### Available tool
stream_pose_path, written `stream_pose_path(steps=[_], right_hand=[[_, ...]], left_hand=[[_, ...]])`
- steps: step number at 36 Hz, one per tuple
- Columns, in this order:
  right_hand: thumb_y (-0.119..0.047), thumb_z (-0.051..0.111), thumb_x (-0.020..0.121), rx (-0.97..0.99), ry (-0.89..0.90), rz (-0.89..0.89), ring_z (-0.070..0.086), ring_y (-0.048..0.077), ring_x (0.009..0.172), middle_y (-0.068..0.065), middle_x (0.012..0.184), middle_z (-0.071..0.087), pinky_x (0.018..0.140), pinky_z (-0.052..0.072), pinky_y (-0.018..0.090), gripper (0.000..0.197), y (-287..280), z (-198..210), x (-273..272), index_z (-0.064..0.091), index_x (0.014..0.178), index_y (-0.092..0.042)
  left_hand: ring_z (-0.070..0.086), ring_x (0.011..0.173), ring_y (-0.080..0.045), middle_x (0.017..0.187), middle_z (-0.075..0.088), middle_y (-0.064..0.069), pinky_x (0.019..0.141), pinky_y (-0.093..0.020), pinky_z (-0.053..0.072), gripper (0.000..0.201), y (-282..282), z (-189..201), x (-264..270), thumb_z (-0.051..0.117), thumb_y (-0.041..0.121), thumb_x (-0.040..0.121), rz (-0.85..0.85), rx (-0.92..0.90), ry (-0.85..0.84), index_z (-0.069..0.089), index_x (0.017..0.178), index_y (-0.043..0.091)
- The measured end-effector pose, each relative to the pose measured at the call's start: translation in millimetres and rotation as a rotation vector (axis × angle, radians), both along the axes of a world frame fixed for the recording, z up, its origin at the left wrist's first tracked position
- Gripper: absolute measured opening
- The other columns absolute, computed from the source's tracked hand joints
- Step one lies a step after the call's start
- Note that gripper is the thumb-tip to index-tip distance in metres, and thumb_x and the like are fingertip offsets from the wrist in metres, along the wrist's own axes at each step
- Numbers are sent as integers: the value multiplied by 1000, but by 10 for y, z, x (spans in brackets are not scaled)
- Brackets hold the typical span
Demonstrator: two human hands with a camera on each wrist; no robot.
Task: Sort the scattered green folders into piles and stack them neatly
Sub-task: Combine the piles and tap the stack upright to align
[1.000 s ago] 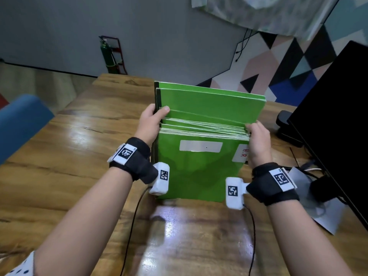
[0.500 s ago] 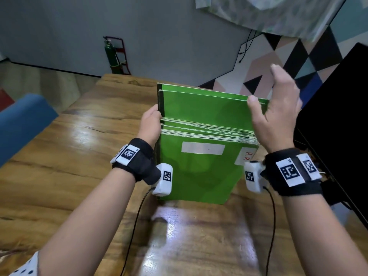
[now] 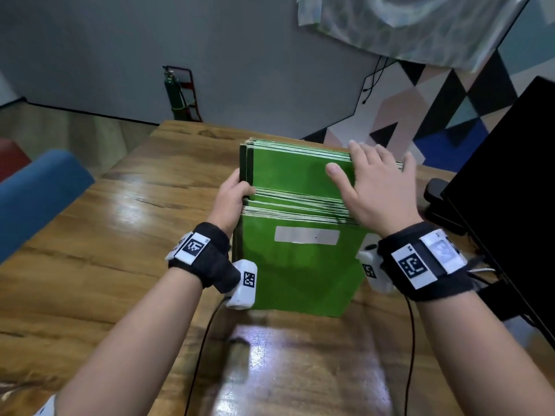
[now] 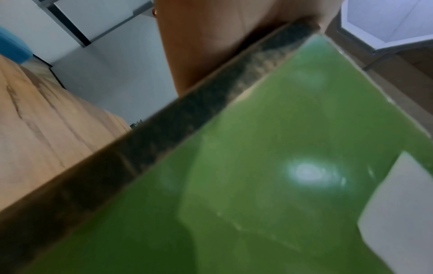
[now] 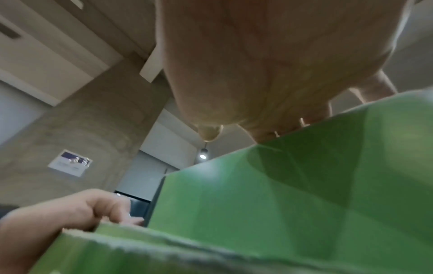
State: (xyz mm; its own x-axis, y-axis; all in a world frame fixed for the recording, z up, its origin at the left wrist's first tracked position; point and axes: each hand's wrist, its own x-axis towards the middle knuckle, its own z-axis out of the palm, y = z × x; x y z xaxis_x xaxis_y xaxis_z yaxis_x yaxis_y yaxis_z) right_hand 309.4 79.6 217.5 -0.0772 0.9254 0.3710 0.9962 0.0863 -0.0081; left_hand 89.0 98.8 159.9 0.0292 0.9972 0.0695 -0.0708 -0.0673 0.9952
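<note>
Green folders (image 3: 300, 265) are standing on edge on the wooden table (image 3: 90, 250); left hand (image 3: 232, 195) is gripping their left edge, right hand (image 3: 377, 187) is lying flat-fingered, apparently touching the top edges.

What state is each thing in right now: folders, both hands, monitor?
green folders: standing on edge on the table, back ones sticking up higher
left hand: grips the bundle's left edge
right hand: fingers straight, flat on the taller folders' tops
monitor: screen dark

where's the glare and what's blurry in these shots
Head view: lamp glare on the wooden table, right hand slightly motion-blurred. Left wrist view: soft throughout, a bright spot on the green folders. Right wrist view: near folder edges out of focus.
</note>
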Motion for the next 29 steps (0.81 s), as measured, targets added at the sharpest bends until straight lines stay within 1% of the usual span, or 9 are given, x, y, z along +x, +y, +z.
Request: stream_pose_path(steps=[3,6,10,13,16,19,22,26,29], right_hand=[[-66,6,91,-2,10,37,19,22,145,2,156,26,112,4,60,74,18,92,-164,24,149,-25],[-64,7,93,24,-19,161,12,20,147,-3,159,13,113,-2,58,66,30,82,-448,15,151,-34],[-63,11,93,0,-27,234,12,23,147,-7,159,16,113,3,60,64,30,-74,-702,18,150,-34],[-61,9,94,102,35,190,6,19,148,-8,159,13,113,-6,58,62,10,-82,-618,17,150,-36],[-54,15,97,308,360,58,14,13,146,-7,157,20,114,-7,47,57,-109,-132,-338,23,149,-32],[-51,19,99,322,853,-128,26,10,141,-6,154,29,117,7,46,57,-136,-384,174,25,149,-23],[-92,20,65,-61,1518,-156,21,11,144,-3,158,21,119,9,46,112,-117,-686,520,18,152,-22],[-98,36,53,-268,1731,-60,33,18,139,-2,152,35,115,18,54,118,-171,-897,494,29,148,-28],[-82,44,70,-183,1814,-17,45,21,132,5,147,44,111,32,49,99,-209,-807,377,34,146,-20]], left_hand=[[56,109,-32,117,64,-6,93,-47,43,45,-5,-14,-6,41,13,69,9,11,-2,62,107,27],[59,99,-25,111,66,-6,83,-37,48,48,-10,-22,0,40,9,68,4,16,-56,63,107,26],[61,83,-16,101,66,-3,66,-24,51,53,3,-32,7,39,6,65,-15,11,-127,62,107,26],[62,88,-20,105,67,-7,71,-29,51,54,24,-49,-13,39,6,64,-23,1,-127,63,108,26],[57,107,-29,119,63,-10,92,-44,44,57,34,-62,-25,39,9,64,-22,-5,-94,61,115,23],[56,111,-31,124,62,-12,95,-46,42,61,33,-77,-26,38,10,64,-8,-12,-109,58,122,16],[56,111,-34,123,61,-15,95,-47,43,61,18,-89,-8,38,11,64,-15,0,-139,58,122,14],[59,104,-27,119,61,-13,86,-36,47,69,10,-64,4,36,11,65,-61,-24,-235,49,133,6],[54,121,-26,137,53,-9,104,-40,40,76,11,-26,-28,42,21,70,-125,-29,-257,34,145,11]])
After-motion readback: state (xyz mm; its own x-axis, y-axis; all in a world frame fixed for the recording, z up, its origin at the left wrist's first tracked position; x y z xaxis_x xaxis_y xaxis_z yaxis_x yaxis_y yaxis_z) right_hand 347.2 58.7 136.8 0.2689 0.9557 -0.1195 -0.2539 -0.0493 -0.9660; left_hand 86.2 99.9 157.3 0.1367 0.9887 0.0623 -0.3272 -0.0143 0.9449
